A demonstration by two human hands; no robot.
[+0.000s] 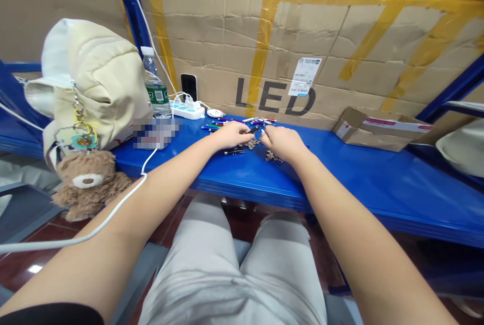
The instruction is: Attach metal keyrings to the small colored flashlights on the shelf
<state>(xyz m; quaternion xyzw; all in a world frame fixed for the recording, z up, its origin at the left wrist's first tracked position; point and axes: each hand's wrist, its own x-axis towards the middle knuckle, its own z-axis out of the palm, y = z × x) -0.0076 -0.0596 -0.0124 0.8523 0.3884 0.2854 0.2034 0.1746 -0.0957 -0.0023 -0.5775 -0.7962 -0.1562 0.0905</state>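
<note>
Over the blue shelf table, my left hand is closed on a slim black tube, held between thumb and fingers. Just to its right, my right hand is closed in a pinch, its fingertips close to the tube's end. Whatever they hold is too small or hidden to make out. Small round button-like discs lie in a pile under the right hand, with more between the hands. A short black tube with silver bands rests in front of my left hand. Behind both hands lie several coloured pen-like tubes.
A cream bag with a teddy bear charm stands at the left, near a water bottle. A white power strip and phone are behind. An open cardboard box sits right. A white cable crosses my left arm.
</note>
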